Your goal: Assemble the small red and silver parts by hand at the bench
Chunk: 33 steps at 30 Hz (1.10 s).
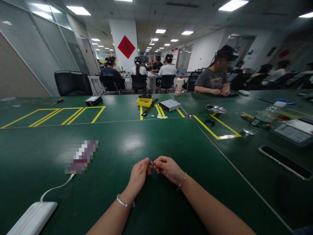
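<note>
My left hand (140,173) and my right hand (169,168) come together just above the green table (114,195), with their fingertips almost touching. A tiny silvery metal piece (151,162) is pinched in my left thumb and fingers; its exact kind is too small to make out. The right thumb and forefinger are also pinched closed, right beside that piece. A speck of red shows at the right fingertips, but what it belongs to is unclear.
To the left, a white power bank (34,217) has a cable running to a blurred-out phone-like object (81,158). A phone (285,161) and water bottle (265,118) are at right. Farther back are a yellow bin (144,102), grey box (170,105), metal bowl (216,109) and a seated person (212,80).
</note>
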Each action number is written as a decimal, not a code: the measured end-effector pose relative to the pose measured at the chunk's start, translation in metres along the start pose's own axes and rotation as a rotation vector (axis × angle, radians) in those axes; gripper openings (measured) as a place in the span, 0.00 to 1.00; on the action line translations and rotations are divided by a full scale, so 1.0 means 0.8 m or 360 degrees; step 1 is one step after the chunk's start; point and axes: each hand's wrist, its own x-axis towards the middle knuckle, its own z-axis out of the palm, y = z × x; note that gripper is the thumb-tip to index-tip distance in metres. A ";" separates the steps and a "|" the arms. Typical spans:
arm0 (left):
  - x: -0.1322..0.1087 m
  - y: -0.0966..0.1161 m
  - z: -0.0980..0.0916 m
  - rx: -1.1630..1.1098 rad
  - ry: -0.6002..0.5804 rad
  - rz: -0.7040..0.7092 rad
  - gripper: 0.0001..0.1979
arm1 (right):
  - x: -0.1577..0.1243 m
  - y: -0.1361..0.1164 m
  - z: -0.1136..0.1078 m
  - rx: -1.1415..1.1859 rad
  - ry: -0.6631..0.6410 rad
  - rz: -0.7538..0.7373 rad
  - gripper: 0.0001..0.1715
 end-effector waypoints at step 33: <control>0.005 -0.019 0.002 -0.0005 -0.0004 0.0146 0.06 | 0.003 -0.006 -0.001 0.0283 0.0063 0.0056 0.15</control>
